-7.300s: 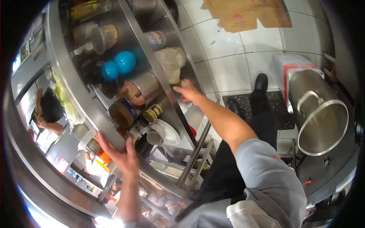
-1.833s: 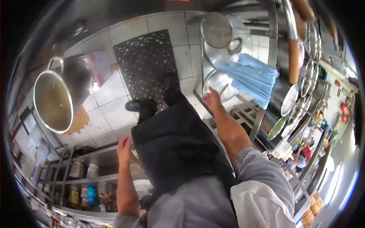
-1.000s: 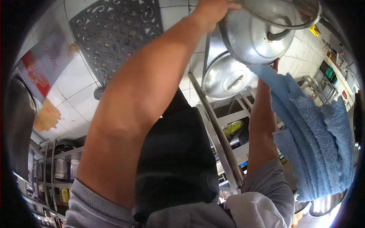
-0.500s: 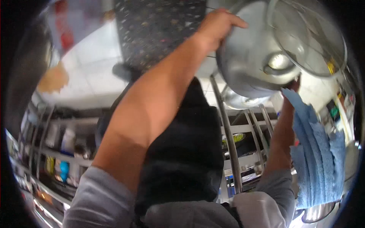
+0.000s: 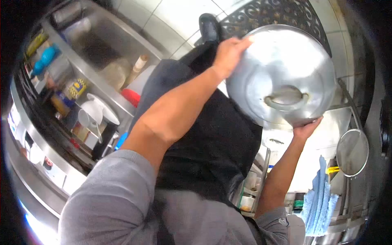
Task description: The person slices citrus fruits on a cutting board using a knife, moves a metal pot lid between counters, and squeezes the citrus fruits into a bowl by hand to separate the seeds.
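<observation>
You are holding a large metal lid (image 5: 281,61) in front of your black apron (image 5: 196,143), its looped handle (image 5: 287,98) facing up towards you. Your left hand (image 5: 232,58) is gripping the upper left edge, partly closed, with its fingertips lying on the rim. Your right hand (image 5: 307,128) is curling around the lower edge, partly closed, with its fingers bearing on the metal. Whether a pot is sitting beneath the lid cannot be told. The lid is overlapping a dark floor mat (image 5: 271,13) in the view. To the right of your right hand, a round strainer (image 5: 352,153) is showing, with a blue cloth (image 5: 319,202) hanging below and left of it. On your left, shelves (image 5: 98,81) are carrying containers.
</observation>
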`<state>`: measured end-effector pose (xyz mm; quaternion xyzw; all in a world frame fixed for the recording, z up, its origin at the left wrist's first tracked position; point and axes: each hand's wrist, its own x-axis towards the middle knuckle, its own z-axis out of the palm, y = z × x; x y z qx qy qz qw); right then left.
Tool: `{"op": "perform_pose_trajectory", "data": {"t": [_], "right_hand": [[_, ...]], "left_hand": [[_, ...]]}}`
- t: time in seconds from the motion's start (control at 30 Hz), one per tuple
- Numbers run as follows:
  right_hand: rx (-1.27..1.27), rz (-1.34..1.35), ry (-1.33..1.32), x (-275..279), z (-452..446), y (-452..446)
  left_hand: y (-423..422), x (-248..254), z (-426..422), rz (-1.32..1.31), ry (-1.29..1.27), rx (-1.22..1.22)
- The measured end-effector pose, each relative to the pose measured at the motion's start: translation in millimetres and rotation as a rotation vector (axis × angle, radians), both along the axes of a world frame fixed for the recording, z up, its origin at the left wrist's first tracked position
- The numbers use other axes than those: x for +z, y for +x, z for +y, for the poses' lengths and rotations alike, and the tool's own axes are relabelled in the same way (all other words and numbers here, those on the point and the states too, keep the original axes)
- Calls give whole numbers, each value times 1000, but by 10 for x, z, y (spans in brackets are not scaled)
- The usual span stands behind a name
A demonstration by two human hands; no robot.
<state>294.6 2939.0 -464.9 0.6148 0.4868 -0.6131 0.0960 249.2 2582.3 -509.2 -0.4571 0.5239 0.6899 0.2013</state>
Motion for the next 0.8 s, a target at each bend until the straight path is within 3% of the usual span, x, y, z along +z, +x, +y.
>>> {"op": "perform_pose_trajectory", "data": {"t": [0.13,0.23,0.33,0.5,0.6,0.7,0.8], "right_hand": [[221,115,-176,49,-884,-476],[412,176,-164,145,-1676,-916],[496,130,-137,427,-2526,-1424],[868,199,-66,775,-4044,-2326],[1145,292,-134,700,-4750,-2831],[1332,249,-162,624,-5621,-3227],[1566,211,-177,443,-6448,-3414]], "left_hand": [[126,489,-1112,21,-42,261],[103,891,-1849,108,-88,464],[287,889,-2514,114,-193,584],[491,1137,-3291,93,-315,938],[742,826,-3381,-17,-308,1200],[650,1057,-3440,93,-261,1426],[850,608,-3358,-1,-392,1498]]}}
